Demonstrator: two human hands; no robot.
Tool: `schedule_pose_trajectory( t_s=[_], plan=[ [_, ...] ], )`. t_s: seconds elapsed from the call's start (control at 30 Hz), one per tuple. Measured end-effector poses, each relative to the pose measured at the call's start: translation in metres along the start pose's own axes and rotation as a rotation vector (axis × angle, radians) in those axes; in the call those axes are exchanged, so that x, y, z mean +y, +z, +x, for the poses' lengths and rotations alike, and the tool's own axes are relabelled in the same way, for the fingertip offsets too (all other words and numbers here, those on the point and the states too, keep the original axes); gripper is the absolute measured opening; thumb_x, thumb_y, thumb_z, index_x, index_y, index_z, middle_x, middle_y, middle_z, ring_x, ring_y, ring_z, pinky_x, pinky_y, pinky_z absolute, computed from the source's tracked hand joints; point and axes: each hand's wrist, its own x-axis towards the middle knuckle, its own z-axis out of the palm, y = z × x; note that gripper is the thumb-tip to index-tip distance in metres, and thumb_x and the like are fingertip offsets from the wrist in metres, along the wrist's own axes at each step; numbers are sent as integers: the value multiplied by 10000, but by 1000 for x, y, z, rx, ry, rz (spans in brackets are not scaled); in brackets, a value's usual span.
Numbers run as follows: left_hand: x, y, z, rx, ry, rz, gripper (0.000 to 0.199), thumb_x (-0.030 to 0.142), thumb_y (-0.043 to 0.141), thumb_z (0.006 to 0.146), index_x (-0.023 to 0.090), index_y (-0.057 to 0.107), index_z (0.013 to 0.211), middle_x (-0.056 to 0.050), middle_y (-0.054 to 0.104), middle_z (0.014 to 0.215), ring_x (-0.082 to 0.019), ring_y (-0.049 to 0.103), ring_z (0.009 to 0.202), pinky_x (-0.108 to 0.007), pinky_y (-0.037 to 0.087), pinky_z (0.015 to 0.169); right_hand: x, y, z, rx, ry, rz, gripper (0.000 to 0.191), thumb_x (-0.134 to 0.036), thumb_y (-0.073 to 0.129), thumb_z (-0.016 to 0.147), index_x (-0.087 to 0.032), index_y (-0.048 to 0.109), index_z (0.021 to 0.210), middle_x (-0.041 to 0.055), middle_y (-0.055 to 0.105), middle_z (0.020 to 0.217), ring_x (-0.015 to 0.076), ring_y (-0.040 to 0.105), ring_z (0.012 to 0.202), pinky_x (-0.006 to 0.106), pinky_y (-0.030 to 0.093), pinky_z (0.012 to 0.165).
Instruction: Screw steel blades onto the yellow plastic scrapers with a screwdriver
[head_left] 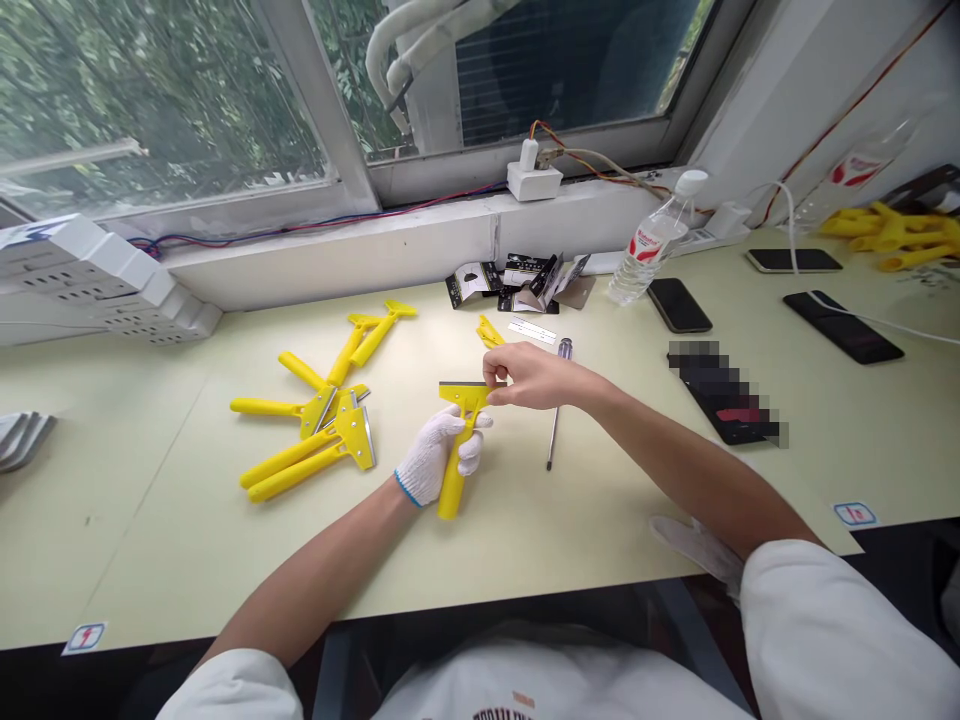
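Note:
My left hand (442,450), in a white knit glove, is closed around the handle of a yellow scraper (451,485). The scraper stands with its wide head and dark blade edge pointing away from me. My bare right hand (532,375) pinches at the right end of that head; what lies between its fingertips is hidden. Just beyond this hand lie a small yellow plastic piece (489,332) and a white strip with markings (532,331). A screwdriver (556,410) rests to the right. Several more yellow scrapers (296,470) lie in a loose group to the left.
Black printed cards (525,285) are heaped by the sill. At right stand a water bottle (649,245) and phones (679,305), with cables and more yellow parts (892,235). A white glove (697,548) lies near the front edge under my right arm. White boxes (112,280) stand far left.

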Motion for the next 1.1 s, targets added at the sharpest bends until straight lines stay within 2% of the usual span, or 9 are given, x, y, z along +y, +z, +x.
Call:
schedule_pose_trajectory(
  t_s=[0.17, 0.3, 0.4, 0.53, 0.67, 0.77, 0.93, 1.03, 1.1],
  plan=[
    [-1, -1, 0, -7, 18, -30, 321, 240, 706, 862, 164, 654, 1169, -23, 595, 1052, -53, 439, 553, -198, 434, 412, 9, -26, -4, 149, 103, 0, 302, -486, 785, 869, -223, 663, 950, 45, 695, 951, 202, 613, 824, 317, 418, 684],
    [-1, -3, 0, 10, 20, -48, 276, 239, 724, 848, 153, 656, 1101, -22, 589, 1039, -49, 423, 554, -192, 426, 408, 37, -50, -5, 356, 589, -413, 343, -541, 693, 948, -198, 677, 950, 163, 762, 1010, 343, 699, 1003, 403, 461, 772],
    [-1, -3, 1, 30, 30, -55, 283, 251, 741, 835, 151, 655, 1085, -26, 595, 1051, -48, 423, 559, -188, 418, 402, 68, -57, 0, 112, 861, -438, 475, -648, 664, 963, -177, 709, 929, 157, 768, 835, 338, 736, 936, 432, 492, 813],
    [-1, -3, 0, 26, 39, -51, 293, 248, 751, 837, 156, 657, 1099, -22, 592, 1049, -47, 419, 562, -183, 417, 403, 100, -59, 6, -95, 893, -257, 451, -608, 739, 923, -168, 708, 830, 123, 761, 731, 258, 746, 734, 357, 498, 697],
    [-2, -3, 0, 25, 53, -34, 283, 241, 741, 858, 161, 661, 1118, -26, 598, 1063, -46, 413, 567, -176, 417, 410, 101, -71, -2, -149, 744, -29, 302, -445, 759, 911, -166, 699, 810, 164, 817, 861, 212, 729, 686, 295, 401, 518],
    [-2, -3, -1, 17, 52, -10, 254, 240, 741, 864, 152, 667, 1091, -28, 593, 1067, -45, 413, 568, -181, 422, 414, 84, -88, -20, -38, 375, 261, 268, -434, 701, 960, -196, 650, 848, 137, 832, 918, 180, 712, 665, 274, 452, 537],
    [-3, -2, -1, 18, 52, 16, 246, 248, 729, 871, 147, 671, 1088, -37, 604, 1082, -47, 431, 565, -198, 433, 423, 45, -102, -42, 480, -235, 621, 406, -630, 795, 898, -263, 650, 994, 66, 815, 920, 209, 704, 673, 325, 471, 515],
    [-3, -1, -1, 34, 57, 23, 282, 262, 749, 851, 152, 669, 1098, -39, 616, 1084, -49, 438, 563, -200, 429, 416, 23, -96, -46, 820, -423, 611, 445, -729, 740, 920, -292, 665, 952, 43, 771, 834, 230, 696, 656, 360, 424, 467],
    [-3, 0, -1, 45, 55, 26, 305, 270, 762, 837, 154, 667, 1102, -39, 625, 1070, -50, 437, 556, -202, 427, 412, 10, -89, -48, 923, -479, 583, 423, -719, 735, 936, -303, 661, 927, 39, 747, 806, 250, 711, 673, 377, 412, 452]
  ],
)
